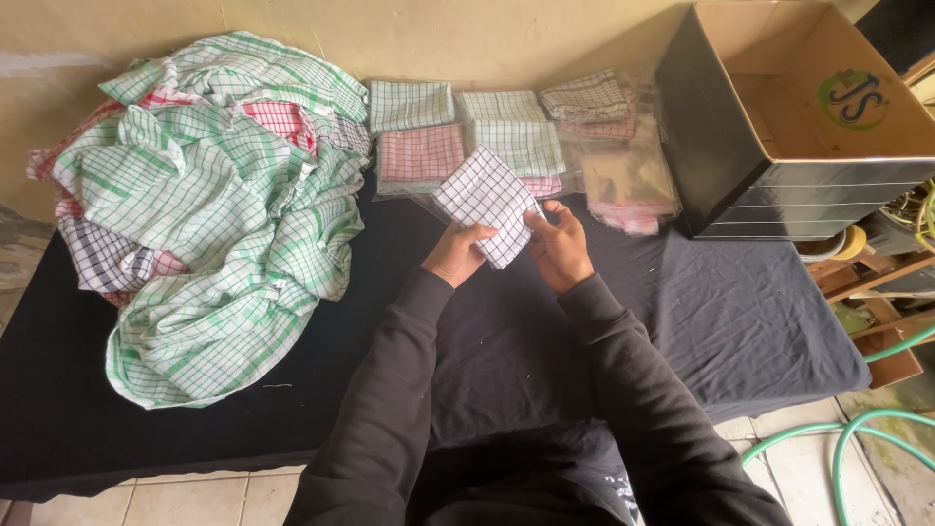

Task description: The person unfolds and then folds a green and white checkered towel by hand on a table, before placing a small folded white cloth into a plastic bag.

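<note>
A folded white cloth with a dark check (487,200) is held up over the black-covered table (740,321), turned like a diamond. My left hand (456,253) grips its lower left edge and my right hand (560,245) grips its lower right edge. Both arms wear dark sleeves. Just behind the cloth lie folded checked cloths in clear bags (516,136), green, red and dark ones side by side.
A big loose heap of checked cloths (209,209), mostly green with some red, fills the table's left half. An open cardboard box with black sides (779,166) stands at the right rear. A green hose (847,438) lies on the tiled floor at the right.
</note>
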